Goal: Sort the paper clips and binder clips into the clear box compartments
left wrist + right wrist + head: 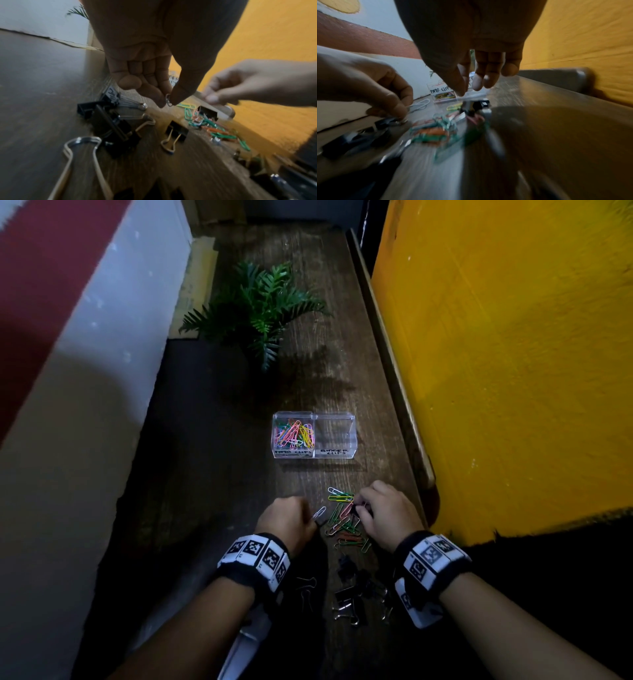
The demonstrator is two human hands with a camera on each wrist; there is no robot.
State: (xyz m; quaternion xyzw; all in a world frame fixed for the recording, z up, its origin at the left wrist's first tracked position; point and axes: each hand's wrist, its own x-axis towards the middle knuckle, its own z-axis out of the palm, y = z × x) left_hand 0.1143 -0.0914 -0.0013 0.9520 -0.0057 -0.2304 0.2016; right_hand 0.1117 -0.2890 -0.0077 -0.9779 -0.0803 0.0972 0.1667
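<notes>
Binder clips (356, 594): several | hands: 2 | clear box (315, 435): 2 compartments

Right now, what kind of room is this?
Probably a home or office desk corner: a wooden tabletop between painted walls, a small fern plant, and a labelled clear box for clips.

The head view looks steeply down along a dark wooden bench (329, 302) from above. The left wrist view sits low and close under the left hand (145, 60), facing across the bench toward the yellow wall (274, 54). The right wrist view, equally low, faces the other way. All three share the loose heap of coloured wire paper clips (344, 523) (214, 128) (435, 129).
</notes>
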